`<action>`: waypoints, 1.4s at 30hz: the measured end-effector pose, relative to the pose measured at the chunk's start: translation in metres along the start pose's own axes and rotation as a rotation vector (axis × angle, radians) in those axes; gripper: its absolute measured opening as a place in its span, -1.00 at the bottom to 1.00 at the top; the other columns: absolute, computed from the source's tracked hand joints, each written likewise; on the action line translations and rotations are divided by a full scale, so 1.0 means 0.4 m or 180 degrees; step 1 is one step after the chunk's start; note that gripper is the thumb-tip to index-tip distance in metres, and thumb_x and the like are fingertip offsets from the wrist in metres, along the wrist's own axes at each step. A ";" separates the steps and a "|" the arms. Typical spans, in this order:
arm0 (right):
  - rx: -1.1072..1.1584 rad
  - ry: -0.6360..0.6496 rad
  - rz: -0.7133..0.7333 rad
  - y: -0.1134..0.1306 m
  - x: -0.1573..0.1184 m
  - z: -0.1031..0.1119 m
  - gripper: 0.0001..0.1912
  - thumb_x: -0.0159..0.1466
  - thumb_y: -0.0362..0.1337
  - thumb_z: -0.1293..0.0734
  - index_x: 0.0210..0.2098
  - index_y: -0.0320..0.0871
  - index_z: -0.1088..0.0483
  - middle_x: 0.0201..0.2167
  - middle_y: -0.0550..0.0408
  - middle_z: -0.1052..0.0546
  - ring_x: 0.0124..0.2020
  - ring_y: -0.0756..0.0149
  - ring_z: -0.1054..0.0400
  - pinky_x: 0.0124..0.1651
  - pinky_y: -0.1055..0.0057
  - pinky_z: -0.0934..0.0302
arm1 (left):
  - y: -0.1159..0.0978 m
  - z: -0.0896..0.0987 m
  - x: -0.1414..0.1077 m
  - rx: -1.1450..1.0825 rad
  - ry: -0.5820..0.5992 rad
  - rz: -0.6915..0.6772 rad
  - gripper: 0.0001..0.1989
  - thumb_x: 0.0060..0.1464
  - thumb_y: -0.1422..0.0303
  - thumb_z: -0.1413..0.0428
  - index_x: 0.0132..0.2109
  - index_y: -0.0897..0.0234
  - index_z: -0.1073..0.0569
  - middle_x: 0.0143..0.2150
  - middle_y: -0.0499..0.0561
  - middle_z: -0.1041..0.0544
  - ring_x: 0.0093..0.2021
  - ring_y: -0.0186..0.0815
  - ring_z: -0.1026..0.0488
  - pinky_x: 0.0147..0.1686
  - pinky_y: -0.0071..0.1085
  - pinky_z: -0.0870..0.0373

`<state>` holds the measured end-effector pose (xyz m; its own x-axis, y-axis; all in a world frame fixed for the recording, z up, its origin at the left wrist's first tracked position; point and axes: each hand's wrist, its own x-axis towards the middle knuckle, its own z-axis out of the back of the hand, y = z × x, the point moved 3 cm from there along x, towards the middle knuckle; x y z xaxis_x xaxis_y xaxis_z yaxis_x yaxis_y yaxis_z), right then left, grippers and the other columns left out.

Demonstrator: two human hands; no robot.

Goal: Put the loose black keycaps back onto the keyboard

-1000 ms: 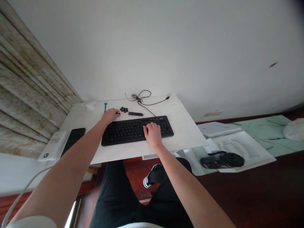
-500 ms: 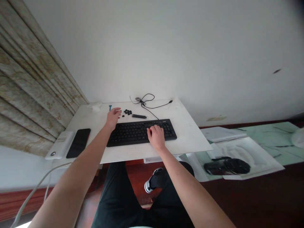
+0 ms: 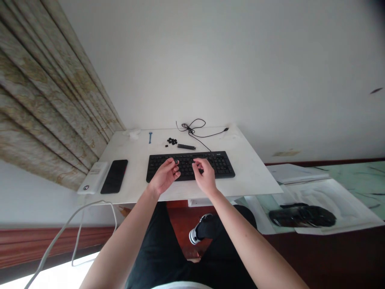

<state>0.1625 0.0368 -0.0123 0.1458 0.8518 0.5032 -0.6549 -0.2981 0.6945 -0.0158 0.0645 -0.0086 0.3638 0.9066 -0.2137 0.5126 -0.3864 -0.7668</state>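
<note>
A black keyboard (image 3: 224, 164) lies on the white table in front of me. My left hand (image 3: 165, 174) is palm-up over its middle left part, with thumb and fingers closed around what looks like a small dark keycap (image 3: 177, 162). Close by on the right, my right hand (image 3: 205, 176) hovers over or rests on the keys, thumb and index finger pinched together; whatever is between them is hidden. Behind the keyboard sit a small pile of black keycaps (image 3: 172, 141), a single loose keycap (image 3: 166, 146) and a long black bar-shaped piece (image 3: 186, 147).
A blue tool (image 3: 150, 137) lies at the table's back left, beside crumpled white tissue (image 3: 134, 134). The keyboard's cable (image 3: 192, 130) is bundled near the wall. At left are a black phone (image 3: 114, 176) and a white box-shaped device (image 3: 94, 177). An open white box (image 3: 339, 204) stands lower right.
My left hand has come from beside the keycap pile back over the keyboard, next to my right hand. The right hand's fingers have drawn into a pinch. The view has shifted slightly.
</note>
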 end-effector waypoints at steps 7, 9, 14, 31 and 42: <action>0.0943 0.0992 0.0047 0.092 -0.016 -0.043 -0.74 0.35 -0.23 -0.27 -0.01 -0.08 -0.47 -0.23 0.04 -0.51 -0.32 0.36 -0.40 -0.28 0.45 -0.30 | 0.022 0.013 -0.027 0.0150 0.0091 0.0316 -0.66 -0.09 0.31 -0.39 -0.29 0.25 -0.37 -0.37 -0.09 -0.44 -0.39 -0.44 -0.40 -0.38 -0.49 -0.37; 0.0888 0.0965 0.0021 0.083 -0.023 -0.040 -0.80 0.34 -0.23 -0.30 -0.10 -0.10 -0.50 -0.30 0.07 -0.51 -0.33 0.36 -0.40 -0.28 0.45 -0.30 | 0.031 0.012 -0.034 0.0367 0.0040 0.0356 -0.65 -0.10 0.29 -0.39 -0.31 0.26 -0.37 -0.43 -0.12 -0.40 -0.45 -0.47 -0.36 -0.40 -0.51 -0.36; 0.0893 0.1030 -0.0312 0.050 -0.044 -0.024 -0.87 0.27 -0.19 -0.37 -0.31 -0.12 -0.50 -0.40 0.10 -0.54 -0.39 0.35 -0.42 -0.32 0.44 -0.29 | 0.055 0.003 -0.032 0.1208 -0.0051 0.0105 -0.72 -0.05 0.23 -0.34 -0.31 0.25 -0.43 -0.49 -0.13 -0.37 -0.53 -0.47 -0.29 -0.44 -0.47 -0.32; 0.0426 0.1414 -0.1451 -0.215 0.194 0.077 -0.82 0.16 -0.19 -0.44 -0.35 -0.19 -0.56 -0.47 0.07 -0.58 -0.48 0.35 -0.45 -0.35 0.40 -0.38 | 0.080 0.049 -0.015 0.5116 -0.0140 -0.2244 -0.66 0.23 0.21 -0.05 0.09 0.19 -0.48 0.15 0.23 -0.46 0.21 0.03 -0.34 0.29 0.04 -0.07; -0.0270 0.2416 -0.1005 -0.248 0.310 0.023 -0.81 0.07 -0.18 -0.48 -0.41 -0.18 -0.62 -0.38 0.03 -0.63 -0.29 0.22 -0.46 -0.13 0.35 -0.27 | 0.080 0.061 -0.007 0.4800 -0.0126 -0.2084 -0.65 0.20 0.24 -0.09 0.11 0.15 -0.47 0.15 0.23 -0.47 0.25 0.06 -0.31 0.32 0.11 -0.02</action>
<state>0.2523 0.1680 -0.0140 -0.1883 0.9584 -0.2147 -0.7251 0.0117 0.6885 -0.0193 0.0537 -0.0473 0.3721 0.8520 0.3682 -0.6209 0.5234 -0.5836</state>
